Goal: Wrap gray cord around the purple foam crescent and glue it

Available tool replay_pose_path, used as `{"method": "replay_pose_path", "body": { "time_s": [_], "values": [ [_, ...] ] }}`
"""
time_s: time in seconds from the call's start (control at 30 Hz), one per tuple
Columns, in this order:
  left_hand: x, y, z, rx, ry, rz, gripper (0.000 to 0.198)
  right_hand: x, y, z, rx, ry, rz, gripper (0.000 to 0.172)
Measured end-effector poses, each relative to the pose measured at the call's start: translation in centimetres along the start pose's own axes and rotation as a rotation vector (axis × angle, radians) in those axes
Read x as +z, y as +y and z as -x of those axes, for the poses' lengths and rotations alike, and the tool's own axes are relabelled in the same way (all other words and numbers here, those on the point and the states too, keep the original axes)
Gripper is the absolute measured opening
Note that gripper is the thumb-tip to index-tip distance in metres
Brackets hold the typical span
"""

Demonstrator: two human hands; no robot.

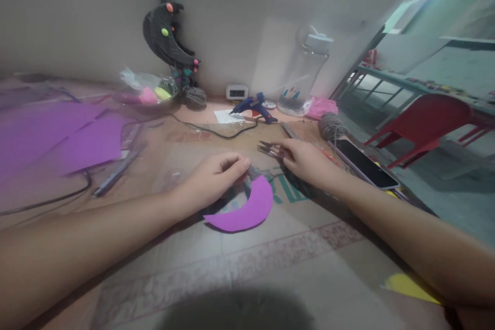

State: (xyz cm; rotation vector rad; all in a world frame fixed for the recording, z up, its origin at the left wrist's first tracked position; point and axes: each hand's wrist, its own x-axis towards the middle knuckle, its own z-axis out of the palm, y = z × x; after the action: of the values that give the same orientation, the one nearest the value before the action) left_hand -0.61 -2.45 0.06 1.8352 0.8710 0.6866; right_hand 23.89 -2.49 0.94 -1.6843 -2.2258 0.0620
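Note:
My left hand [222, 172] pinches the upper tip of a purple crescent [259, 209], which looks like a foam or card cut-out. Grey yarn [254, 171] wraps that tip, and part of it is hidden by my fingers. To the right, my right hand [299, 160] is closed around small scissors [268, 149] whose blades point left, slightly parted. A thin strand seems to run from the wrapped tip toward the area under my right hand. The crescent's other tip points left, over the cardboard-like work surface [185, 278].
Behind are a blue glue gun [253, 106], a small clock [236, 92], a clear jar [305, 72] and a dark hanging crescent [162, 36]. Purple sheets [93, 139] and a box cutter [116, 172] lie left. Right are a yarn ball [331, 126] and phone [365, 163].

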Motion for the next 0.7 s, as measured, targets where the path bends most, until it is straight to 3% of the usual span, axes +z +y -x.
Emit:
{"method": "replay_pose_path", "body": {
  "time_s": [0.13,0.23,0.3,0.37,0.53,0.7],
  "values": [
    [0.0,-0.1,0.0,-0.015,-0.013,0.007,0.040,-0.4,0.9,-0.6,0.039,0.216,-0.445,0.041],
    [0.0,-0.1,0.0,-0.019,-0.013,0.010,0.039,-1.7,0.1,-0.2,0.058,0.288,-0.578,0.037],
    [0.0,0.0,0.0,-0.011,-0.004,0.003,0.039,-2.6,-1.0,0.6,0.029,0.288,-0.528,0.032],
    [-0.1,0.1,0.0,0.012,0.012,-0.018,0.039,-3.0,-2.3,1.7,-0.090,0.263,-0.415,0.029],
    [-0.1,0.2,-0.2,0.029,0.046,-0.054,0.039,-1.3,-3.7,3.5,-0.440,0.133,-0.054,0.035],
    [-0.1,0.1,-0.2,0.005,0.087,-0.051,0.037,0.1,-3.1,3.4,-0.485,0.205,0.149,0.037]
  ]
}}
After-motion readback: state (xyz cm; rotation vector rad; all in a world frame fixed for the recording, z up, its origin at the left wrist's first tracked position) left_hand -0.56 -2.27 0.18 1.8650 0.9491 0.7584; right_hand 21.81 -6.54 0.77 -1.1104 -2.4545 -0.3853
